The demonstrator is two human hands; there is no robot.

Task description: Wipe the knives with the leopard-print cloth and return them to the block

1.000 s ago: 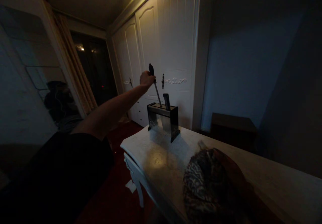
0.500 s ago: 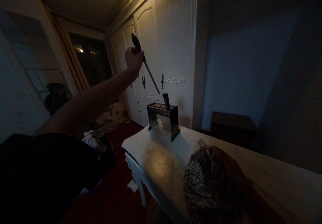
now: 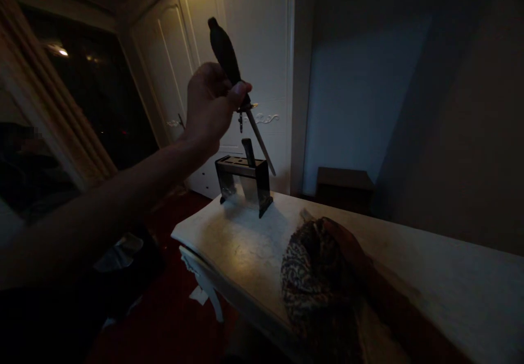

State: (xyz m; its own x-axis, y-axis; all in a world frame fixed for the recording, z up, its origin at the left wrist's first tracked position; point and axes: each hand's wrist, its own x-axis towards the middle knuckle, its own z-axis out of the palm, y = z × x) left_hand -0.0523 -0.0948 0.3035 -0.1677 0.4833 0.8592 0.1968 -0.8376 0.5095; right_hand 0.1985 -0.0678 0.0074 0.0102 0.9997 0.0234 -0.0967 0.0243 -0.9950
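Observation:
Raised at the centre left, my left hand (image 3: 210, 102) pinches a sharpening steel (image 3: 224, 50) low on its thick black handle. The thin metal rod slants down to the right, its tip hanging in the air in front of or beside the knife block (image 3: 241, 188). That block, black with shiny sides, stands on the far end of the pale table (image 3: 245, 244). One black-handled knife (image 3: 248, 152) sticks up from its slotted top. My right hand (image 3: 344, 241) grips the top edge of a dark patterned cloth bundle (image 3: 303, 276); its fingers are partly lost in shadow.
Behind the table stand white wardrobe doors (image 3: 262, 36) and a low dark brown cabinet (image 3: 346, 184). A white paper scrap (image 3: 199, 295) lies on the red floor beside the curved table leg (image 3: 210, 293). Light crumpled cloth (image 3: 120, 252) shows at lower left.
My left hand has brought the sharpening steel closer to me, so it looks larger. The view has turned right, and the cloth bundle stays in my right hand.

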